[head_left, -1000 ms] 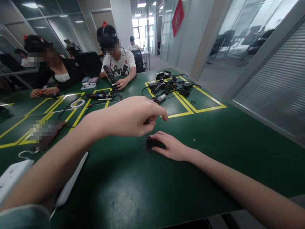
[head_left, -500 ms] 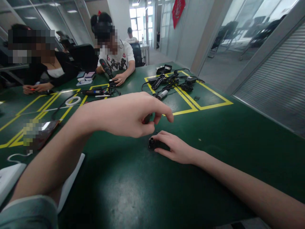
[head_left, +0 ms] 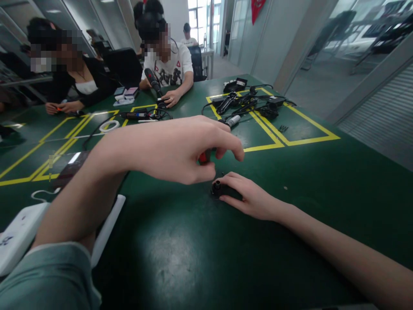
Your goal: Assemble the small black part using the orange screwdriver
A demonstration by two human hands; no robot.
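My left hand hovers over the green table, its fingers pinched round a small red and black tool that points down. Just below it my right hand lies on the table, fingers closed on a small black part with a round socket on top. The tool's tip is hidden behind my left fingers, a little above the part.
A white power strip and a white flat piece lie at the left near my elbow. A dark phone sits by the yellow floor-tape lines. Black cables and chargers pile up behind. Two people sit across the table with tools.
My view has shifted and tilted down a little. My left hand has turned slightly, so the tool's red part now shows. My right hand stays on the black part.
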